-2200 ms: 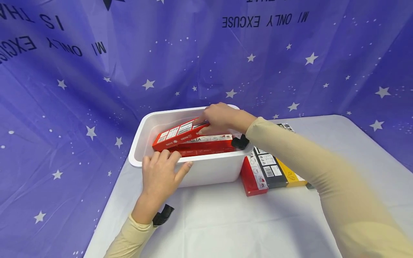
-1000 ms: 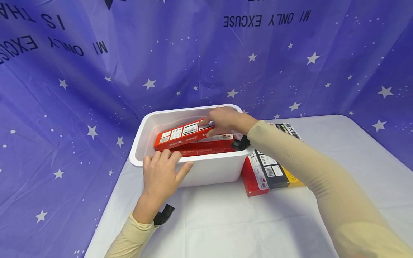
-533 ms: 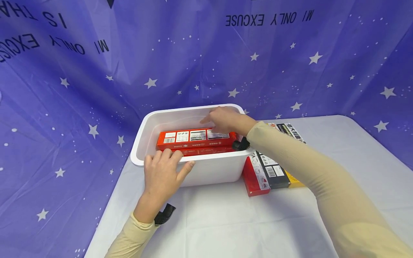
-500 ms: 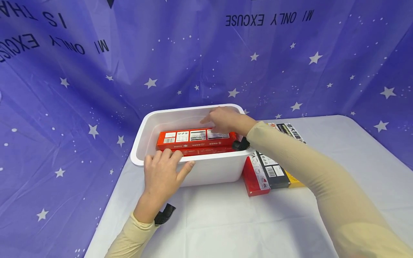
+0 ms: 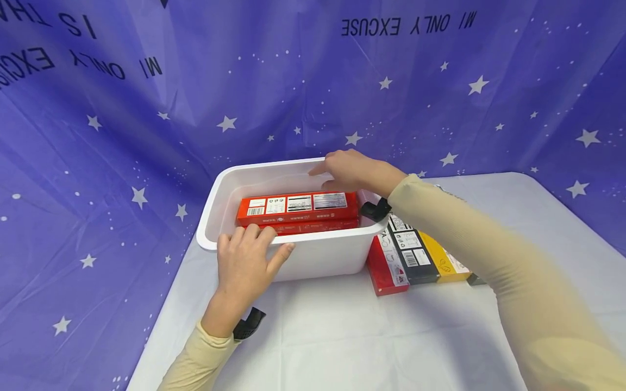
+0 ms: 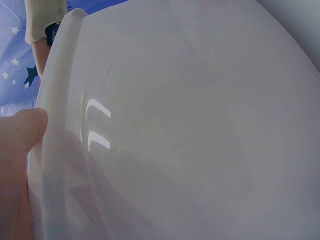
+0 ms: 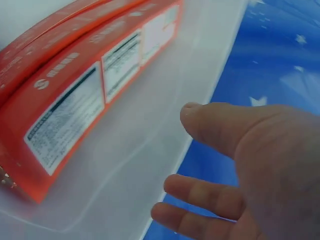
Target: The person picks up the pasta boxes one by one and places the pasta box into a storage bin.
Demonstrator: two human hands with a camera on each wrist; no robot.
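Observation:
My left hand (image 5: 244,258) grips the near rim of a white plastic bin (image 5: 323,255), fingers hooked over the edge and thumb along the outside. In the left wrist view, the thumb (image 6: 32,125) lies on the rim. Inside the bin, a red pasta box (image 5: 293,204) with white label panels lies lengthwise. Another red box (image 5: 318,226) lies along its near side. My right hand (image 5: 349,169) hovers over the bin's back right part, holding nothing. The right wrist view shows its fingers apart, away from the red boxes (image 7: 100,80).
To the right of the bin, a red box (image 5: 388,266), a black box (image 5: 415,258) and a yellow box (image 5: 440,258) lie side by side on the white tablecloth (image 5: 332,336). My right forearm partly covers them. A purple star-patterned curtain (image 5: 274,98) hangs behind.
The upper red box went from tilted to lying flat in the bin. My right hand let go of it and rose slightly back and right. The left hand stayed on the rim.

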